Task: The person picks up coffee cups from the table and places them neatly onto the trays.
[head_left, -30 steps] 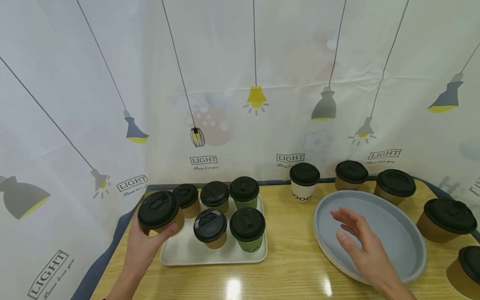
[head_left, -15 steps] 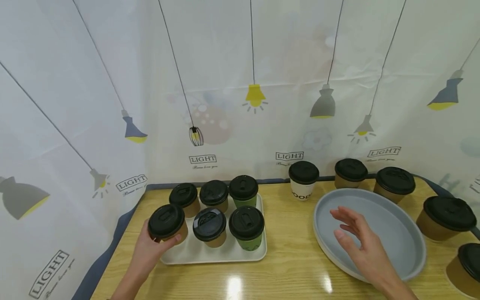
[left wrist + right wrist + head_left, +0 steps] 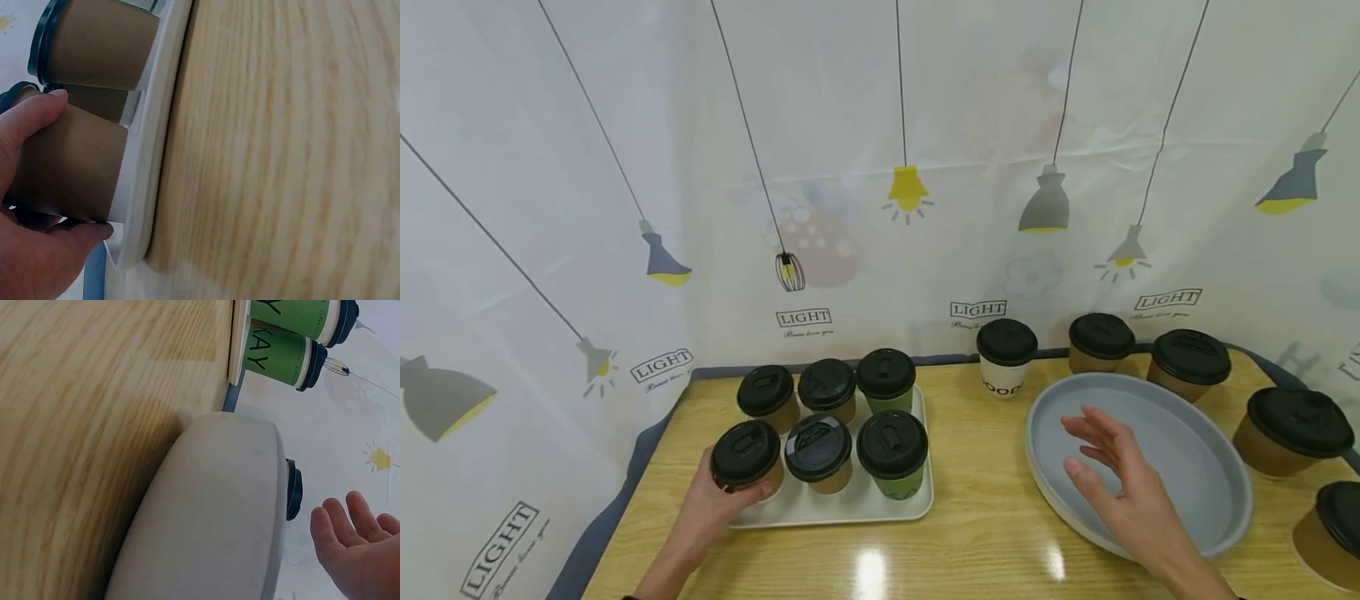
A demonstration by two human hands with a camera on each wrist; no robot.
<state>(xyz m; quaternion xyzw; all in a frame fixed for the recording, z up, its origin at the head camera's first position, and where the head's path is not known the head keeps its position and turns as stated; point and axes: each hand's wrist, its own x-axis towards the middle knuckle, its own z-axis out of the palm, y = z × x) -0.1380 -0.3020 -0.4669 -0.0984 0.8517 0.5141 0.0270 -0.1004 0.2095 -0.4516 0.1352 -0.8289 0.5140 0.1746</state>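
Note:
My left hand point(image 3: 706, 500) grips a brown paper cup point(image 3: 72, 159) with a black lid at the front left corner of the white tray point(image 3: 820, 515). Thumb and fingers wrap its sides, and the base is right at the tray floor in the left wrist view. Beside it on the tray stand a brown cup point(image 3: 829, 482) with a shiny lid and a green cup point(image 3: 898, 485). Behind them is a row of two brown cups and a green one point(image 3: 891, 404). My right hand point(image 3: 1131, 492), fingers loosely bent, hovers over the round grey tray point(image 3: 1150, 433) and holds nothing.
A white lidded cup point(image 3: 1002, 375) stands at the back, left of the round tray. Several brown lidded cups point(image 3: 1273, 446) line the table behind and right of that tray. A printed curtain point(image 3: 865, 250) borders the wooden table point(image 3: 985, 533) at the back.
My left hand has moved right and down with the brown cup, from beside the tray's left edge onto its front left corner. The right hand stays nearly still over the round tray.

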